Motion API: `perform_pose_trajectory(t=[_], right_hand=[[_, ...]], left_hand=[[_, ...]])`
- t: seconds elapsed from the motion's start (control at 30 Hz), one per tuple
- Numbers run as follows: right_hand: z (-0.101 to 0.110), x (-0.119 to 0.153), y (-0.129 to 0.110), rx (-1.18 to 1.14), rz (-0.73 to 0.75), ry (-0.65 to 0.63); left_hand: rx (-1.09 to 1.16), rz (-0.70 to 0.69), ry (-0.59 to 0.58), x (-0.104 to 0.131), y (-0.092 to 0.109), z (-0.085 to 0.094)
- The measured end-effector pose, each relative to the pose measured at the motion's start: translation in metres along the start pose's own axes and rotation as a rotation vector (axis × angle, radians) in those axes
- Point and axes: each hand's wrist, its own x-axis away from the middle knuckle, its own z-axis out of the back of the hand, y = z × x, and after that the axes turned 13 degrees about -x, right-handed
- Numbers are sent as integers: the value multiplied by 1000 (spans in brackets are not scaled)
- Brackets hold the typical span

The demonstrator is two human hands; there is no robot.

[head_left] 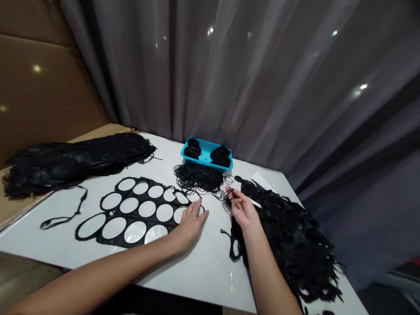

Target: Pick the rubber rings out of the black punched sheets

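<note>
A black perforated rubber-like sheet (129,221) with rows of large round holes lies flat on the white table. My left hand (189,225) rests on its right edge, fingers stretched out and apart. To the right, my right hand (242,209) is raised a little, its fingers pinched together around a thin tool (255,203) whose pale end sticks out behind the hand. The tool's front part is dark and hard to make out. Just beyond that hand lies a loose heap of thin black rings (200,177), with a few stray rings near the fingertips.
Behind the rings stands a blue plastic basket (205,153) holding black bundles. A large pile of black scraps (292,236) covers the table's right side. Stacked black sheets (75,162) lie at the far left, and a torn black strip (70,215) nearer. A grey curtain (203,78) hangs behind.
</note>
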Motion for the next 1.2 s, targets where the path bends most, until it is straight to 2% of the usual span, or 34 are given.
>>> perform_pose_trajectory(t=[0.1, 0.2, 0.4, 0.53, 0.67, 0.8, 0.9, 1.0, 1.1, 1.13, 1.2], right_hand=[[1, 4, -8, -71, -76, -52], [-1, 6, -16, -115, -69, -117], [2, 4, -23, -163, -53, -169], [5, 3, -26, -163, -47, -213], [6, 1, -29, -127, -6, -224], [6, 0, -33, -74, 43, -243], [6, 2, -32, -64, 44, -295], [5, 4, -27, -29, 55, -325], [4, 5, -19, 52, 136, -304], [4, 6, -16, 92, 163, -302], [4, 8, -7, 186, 193, -328]], left_hand=[[40, -24, 57, -9, -7, 1], [117, -67, 90, -15, -12, 3], [279, -64, 41, -13, -6, 10], [396, -107, -26, -18, 14, 12], [468, -170, -51, -35, 44, 6], [400, -242, -54, -51, 78, -6], [293, -278, -21, -47, 98, -9], [82, -324, 64, -30, 106, 1], [-148, -359, 218, -17, 99, 25], [-127, -333, 263, -16, 92, 35], [51, -198, 362, -22, 75, 53]])
